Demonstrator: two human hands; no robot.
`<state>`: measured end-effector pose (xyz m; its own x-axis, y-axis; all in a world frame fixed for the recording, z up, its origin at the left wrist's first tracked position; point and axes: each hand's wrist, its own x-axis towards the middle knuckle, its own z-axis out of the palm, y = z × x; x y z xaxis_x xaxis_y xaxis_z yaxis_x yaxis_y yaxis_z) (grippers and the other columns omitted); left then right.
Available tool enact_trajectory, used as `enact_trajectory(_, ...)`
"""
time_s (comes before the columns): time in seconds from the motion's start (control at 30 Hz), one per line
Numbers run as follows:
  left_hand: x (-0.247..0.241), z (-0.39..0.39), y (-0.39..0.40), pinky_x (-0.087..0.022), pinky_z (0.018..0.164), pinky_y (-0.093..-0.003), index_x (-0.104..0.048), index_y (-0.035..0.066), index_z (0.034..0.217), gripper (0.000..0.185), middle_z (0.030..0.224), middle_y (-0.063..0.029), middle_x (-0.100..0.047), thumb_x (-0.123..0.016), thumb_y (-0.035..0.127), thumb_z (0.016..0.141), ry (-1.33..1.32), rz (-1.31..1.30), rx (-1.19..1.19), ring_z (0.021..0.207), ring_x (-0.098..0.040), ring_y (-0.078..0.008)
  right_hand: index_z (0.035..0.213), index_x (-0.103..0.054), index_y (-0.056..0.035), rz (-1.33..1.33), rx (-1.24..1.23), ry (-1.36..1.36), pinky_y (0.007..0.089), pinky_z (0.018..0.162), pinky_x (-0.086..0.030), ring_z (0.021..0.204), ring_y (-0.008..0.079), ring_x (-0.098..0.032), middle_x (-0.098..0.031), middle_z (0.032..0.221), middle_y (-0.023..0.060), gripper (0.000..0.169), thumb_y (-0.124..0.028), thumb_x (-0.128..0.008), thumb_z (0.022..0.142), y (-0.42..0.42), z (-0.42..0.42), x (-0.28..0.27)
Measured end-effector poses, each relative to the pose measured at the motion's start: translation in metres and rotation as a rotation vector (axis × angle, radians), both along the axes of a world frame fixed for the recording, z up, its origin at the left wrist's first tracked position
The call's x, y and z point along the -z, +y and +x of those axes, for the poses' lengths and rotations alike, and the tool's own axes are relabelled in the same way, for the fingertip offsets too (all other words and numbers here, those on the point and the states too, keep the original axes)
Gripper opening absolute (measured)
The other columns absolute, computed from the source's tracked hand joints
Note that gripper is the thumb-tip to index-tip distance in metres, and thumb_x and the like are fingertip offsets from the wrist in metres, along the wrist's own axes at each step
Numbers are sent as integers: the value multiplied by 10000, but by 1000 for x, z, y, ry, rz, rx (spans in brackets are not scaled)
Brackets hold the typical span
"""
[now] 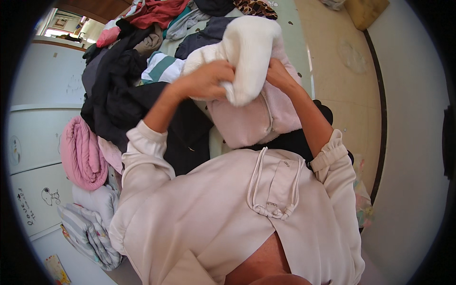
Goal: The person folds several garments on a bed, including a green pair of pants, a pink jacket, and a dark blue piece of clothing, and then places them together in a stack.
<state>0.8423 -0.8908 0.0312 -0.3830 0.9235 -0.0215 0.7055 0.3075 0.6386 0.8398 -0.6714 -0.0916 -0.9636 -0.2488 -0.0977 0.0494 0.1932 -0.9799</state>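
A pale pink fleece garment with a zipper and white plush cloth lies over my lap and the bed edge. My left hand grips the lower left of a raised white plush fold, its fingers curled into the cloth. On the fold's other side, my right hand is closed on the garment where white meets pink; its fingertips are partly hidden by the cloth. The pink lower part hangs towards me below both hands.
Heaped dark clothes lie to the left, beside a white and green striped cloth. A red garment is farther back. A rolled pink quilt and folded striped bedding stand at the left. Tiled floor and a wall are at the right.
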Motion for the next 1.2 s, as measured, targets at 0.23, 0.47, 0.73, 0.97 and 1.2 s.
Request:
enact_trajectory(0.23,66,30,0,-298,1034,-454,-613,44,769,249,959,-94,-599,-640,96,527,506,-54,-42,1044,-491,-294,1075,-611,-67,382,577,841,380,850,-438,977,266,-569,-599,1068,101,304,-207,-626,805,19,30,-46)
enact_trajectory(0.47,56,27,-9,-268,1060,-477,-622,58,815,230,1127,-87,-570,-675,137,606,512,-62,-137,1184,-445,-313,1037,-636,-140,816,53,1059,465,983,-307,1179,270,-440,-528,1205,109,386,-347,-674,713,-36,18,-75)
enact_trajectory(0.73,96,5,-82,-384,945,-407,-617,38,760,220,1129,-108,-591,-698,239,719,450,-112,-410,1149,-498,-304,1076,-590,-143,937,55,804,474,839,-408,1097,262,-469,-520,1149,93,411,-282,-670,698,-23,16,14)
enact_trajectory(0.97,83,7,-1,-408,906,-388,-603,103,1111,346,1184,-119,-563,-658,188,780,715,72,-370,1114,-521,-299,1182,-550,-158,898,26,824,455,834,-446,1096,281,-492,-499,1214,99,487,-233,-655,713,-7,12,19)
enact_trajectory(1.2,133,19,-9,-263,1055,-449,-589,222,1202,402,1421,-105,-371,-608,138,809,758,-130,-385,1337,-302,-300,1251,-517,-54,642,289,355,367,927,-440,1081,318,-554,-536,1236,181,514,-346,-613,839,96,67,22)
